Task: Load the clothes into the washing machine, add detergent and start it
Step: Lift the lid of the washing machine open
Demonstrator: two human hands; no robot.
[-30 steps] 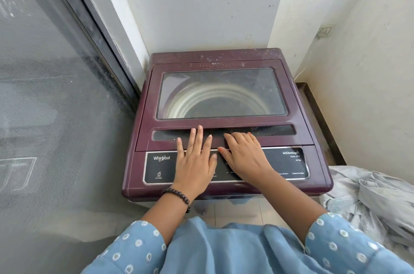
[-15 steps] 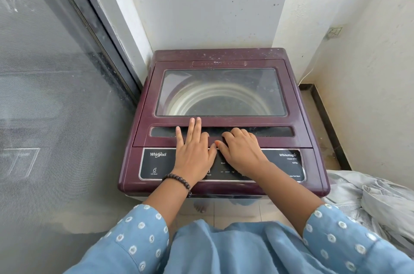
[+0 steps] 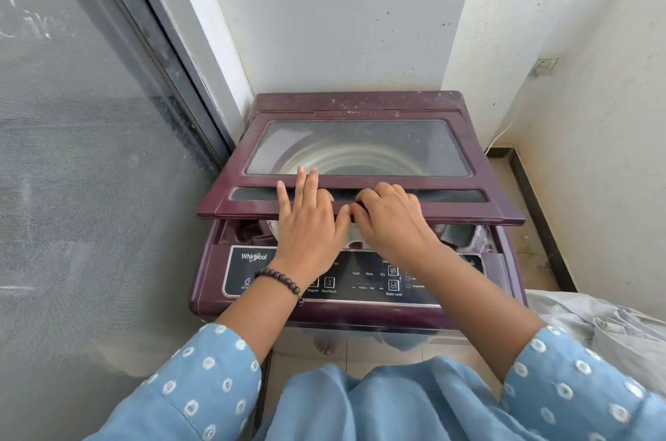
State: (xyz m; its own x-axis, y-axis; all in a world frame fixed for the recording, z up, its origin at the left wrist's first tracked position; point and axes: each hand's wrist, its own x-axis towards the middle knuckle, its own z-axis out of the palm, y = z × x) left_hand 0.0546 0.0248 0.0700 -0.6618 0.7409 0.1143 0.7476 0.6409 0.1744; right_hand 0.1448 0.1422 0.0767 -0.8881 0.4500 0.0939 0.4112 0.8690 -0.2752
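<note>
Two hands grip the lid's (image 3: 360,148) front edge: left hand (image 3: 310,224) fingers flat, right hand (image 3: 391,220) curled under; panel (image 3: 252,278) reads Whirlpool, Start/Pause, Water Level.

The lid (image 3: 360,148) of the washing machine (image 3: 360,311) is tilted up at its front edge, leaving only a narrow gap above the control panel (image 3: 360,282). Both hands fill the middle of that gap: left hand (image 3: 310,228), right hand (image 3: 393,224). A screen door (image 3: 90,170) stands just beside the machine's left side, walls (image 3: 342,15) behind; floor (image 3: 519,224) lies open to the right.
</note>
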